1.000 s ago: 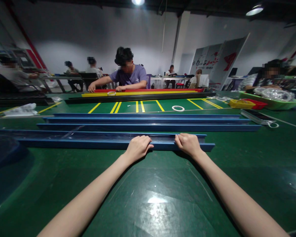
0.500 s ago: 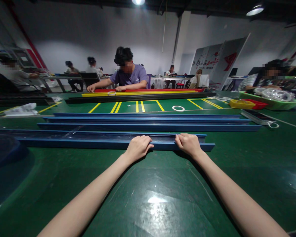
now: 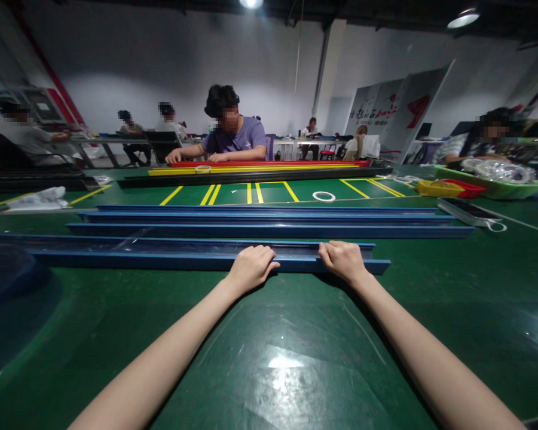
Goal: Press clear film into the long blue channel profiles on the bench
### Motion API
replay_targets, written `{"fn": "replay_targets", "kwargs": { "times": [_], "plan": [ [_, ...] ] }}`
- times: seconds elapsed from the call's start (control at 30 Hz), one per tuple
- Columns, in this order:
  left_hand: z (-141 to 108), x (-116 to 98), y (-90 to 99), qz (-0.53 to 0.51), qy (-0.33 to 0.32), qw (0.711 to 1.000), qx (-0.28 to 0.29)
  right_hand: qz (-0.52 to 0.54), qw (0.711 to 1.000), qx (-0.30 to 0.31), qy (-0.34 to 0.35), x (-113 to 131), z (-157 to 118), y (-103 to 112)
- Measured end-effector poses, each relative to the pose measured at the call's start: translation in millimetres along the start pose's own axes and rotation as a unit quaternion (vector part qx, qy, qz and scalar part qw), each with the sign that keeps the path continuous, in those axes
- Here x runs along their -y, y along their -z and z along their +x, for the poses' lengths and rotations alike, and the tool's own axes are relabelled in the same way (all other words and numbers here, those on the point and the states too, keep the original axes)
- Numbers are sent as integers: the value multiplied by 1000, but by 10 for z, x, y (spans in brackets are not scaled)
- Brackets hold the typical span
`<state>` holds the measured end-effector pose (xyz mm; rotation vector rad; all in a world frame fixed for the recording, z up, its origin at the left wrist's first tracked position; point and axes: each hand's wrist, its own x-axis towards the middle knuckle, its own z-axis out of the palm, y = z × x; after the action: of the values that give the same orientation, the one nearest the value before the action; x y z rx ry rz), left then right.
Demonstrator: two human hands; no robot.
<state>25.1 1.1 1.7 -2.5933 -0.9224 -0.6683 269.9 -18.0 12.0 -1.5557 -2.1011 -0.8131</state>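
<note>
A long blue channel strip (image 3: pixel 161 261) lies across the green table (image 3: pixel 269 334) in front of me. My left hand (image 3: pixel 253 267) is closed over its near wall, fingers curled into the channel and thumb along the front. To the right, near the strip's end, my right hand (image 3: pixel 343 260) grips the same wall in a like way. Both hands hide parts of the strip. Clear film shows inside the channel on the left. Just behind lie more blue channel strips (image 3: pixel 269 230), parallel to it and apart from my hands.
Across the table a person in a purple shirt (image 3: pixel 240 140) bends over red, yellow and black strips (image 3: pixel 251 177). A white ring (image 3: pixel 323 196), a phone-like dark device (image 3: pixel 468 213), a yellow tray (image 3: pixel 439 189) and a green basket (image 3: pixel 511 190) lie beyond. Dark blue film (image 3: pixel 13 298) bulges at left.
My hands and the blue strip keep their places. The person opposite has shifted slightly, the head a little to the left and one hand a little to the right.
</note>
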Motion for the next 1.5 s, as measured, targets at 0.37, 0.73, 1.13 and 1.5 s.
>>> {"fn": "replay_targets", "kwargs": {
  "times": [0.37, 0.73, 1.13, 1.5],
  "plan": [
    [-3, -1, -12, 8, -1, 1000, 0, -11, 999, 38, 2, 30, 15, 34],
    [4, -22, -6, 26, -4, 1000, -6, -4, 999, 23, 24, 258, 77, 92],
    [1, -24, -2, 36, -3, 999, -11, 36, 999, 1, 18, 550, 187, -1],
    [-6, -19, -12, 39, -9, 999, -16, 26, 999, 29, -5, 563, 222, -25]
  ]
}}
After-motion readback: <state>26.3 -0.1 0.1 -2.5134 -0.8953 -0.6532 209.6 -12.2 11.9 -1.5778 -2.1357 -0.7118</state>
